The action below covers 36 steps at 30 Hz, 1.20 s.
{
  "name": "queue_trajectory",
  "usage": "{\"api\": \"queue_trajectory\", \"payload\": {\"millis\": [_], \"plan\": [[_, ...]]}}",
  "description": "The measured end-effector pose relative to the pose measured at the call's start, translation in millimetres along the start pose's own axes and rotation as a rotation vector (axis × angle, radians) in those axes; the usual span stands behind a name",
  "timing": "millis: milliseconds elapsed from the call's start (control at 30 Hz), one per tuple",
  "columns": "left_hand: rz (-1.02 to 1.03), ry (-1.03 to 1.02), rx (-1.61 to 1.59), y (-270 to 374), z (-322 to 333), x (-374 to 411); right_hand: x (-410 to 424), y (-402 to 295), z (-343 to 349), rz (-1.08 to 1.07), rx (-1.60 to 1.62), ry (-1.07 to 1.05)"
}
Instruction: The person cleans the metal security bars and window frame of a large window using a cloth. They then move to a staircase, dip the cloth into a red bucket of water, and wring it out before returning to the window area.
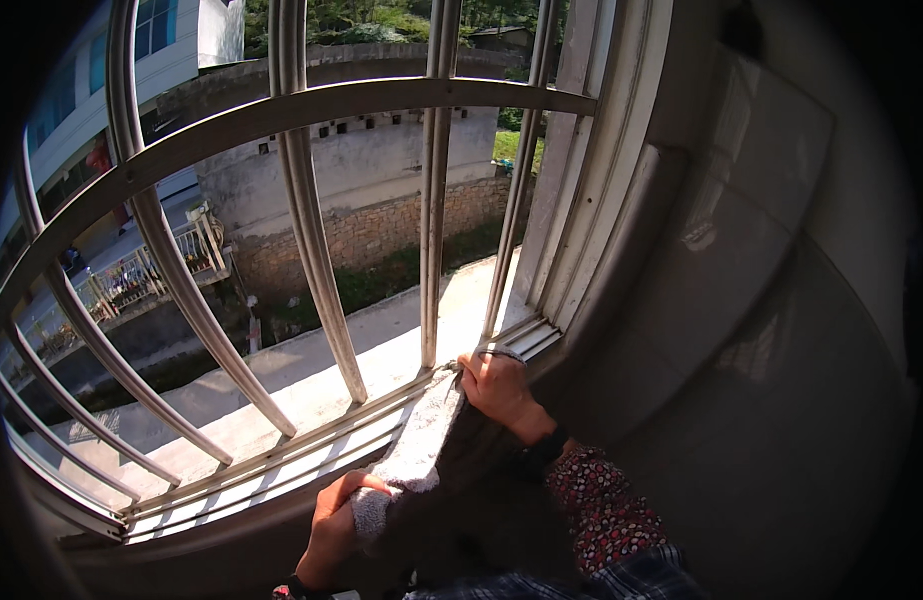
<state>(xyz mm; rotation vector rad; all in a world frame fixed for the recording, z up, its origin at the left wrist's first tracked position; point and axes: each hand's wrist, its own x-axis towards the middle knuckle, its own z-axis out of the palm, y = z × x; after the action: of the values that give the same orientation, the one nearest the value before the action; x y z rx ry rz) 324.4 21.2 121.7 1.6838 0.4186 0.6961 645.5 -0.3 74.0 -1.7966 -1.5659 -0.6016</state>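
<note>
A pale terry cloth (416,442) stretches between my two hands, lying across the inner edge of the metal window track (281,472). Its lower end is gripped by my left hand (338,517), and a bunched part hangs beneath the fingers. My right hand (499,386) holds the upper end, knuckles up, close to the right corner of the track. Part of the cloth shows past the far side of that fist. Both wrists carry dark bands.
Vertical metal bars (311,247) rise just beyond the track, joined by a flat crossbar (364,94). The white window frame (604,180) stands on the right, beside a tiled wall (739,195). Outside are a sunlit concrete ledge (386,341) and a stone wall (364,229).
</note>
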Motion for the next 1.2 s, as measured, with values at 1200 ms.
{"api": "queue_trajectory", "payload": {"millis": [1200], "plan": [[-0.122,0.903,-0.448,-22.9,-123.8,-223.5,-0.2,-256.1,57.6,-0.152,0.139,-0.176]]}}
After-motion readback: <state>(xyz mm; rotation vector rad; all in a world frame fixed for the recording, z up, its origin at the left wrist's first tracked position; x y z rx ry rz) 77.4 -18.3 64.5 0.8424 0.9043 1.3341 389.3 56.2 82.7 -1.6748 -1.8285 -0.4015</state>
